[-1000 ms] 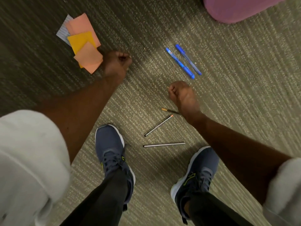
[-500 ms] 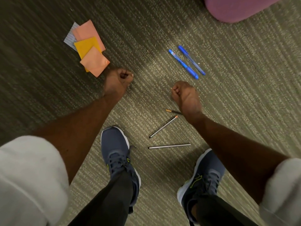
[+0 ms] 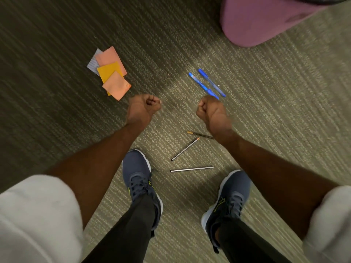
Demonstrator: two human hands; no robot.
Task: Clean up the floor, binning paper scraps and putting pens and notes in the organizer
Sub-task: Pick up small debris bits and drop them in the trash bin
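Standing on the striped carpet (image 3: 266,130), view straight down; white sleeves at the bottom corners, dark trousers, left shoe (image 3: 139,179) and right shoe (image 3: 230,194) planted apart. Between the shoes lies a silver pen (image 3: 191,169), roughly level across the view. Just beyond it lies a second thin pen (image 3: 185,149) on a diagonal with its orange tip pointing away, then a black pen (image 3: 199,134) whose far end is hidden behind the right wrist. Both arms reach forward above the floor. Left hand (image 3: 142,108): fingers curled into a fist, nothing held. Right hand (image 3: 210,111): same, fist closed on nothing visible. Two blue pens (image 3: 202,85) lie side by side just past the right fist — the near tip of one is covered by the knuckles. A fanned stack of notes (image 3: 110,73) — orange, yellow, one lined sheet — lies beyond the left fist, near it. Farthest out, top right, is a pink upholstered seat (image 3: 266,19).
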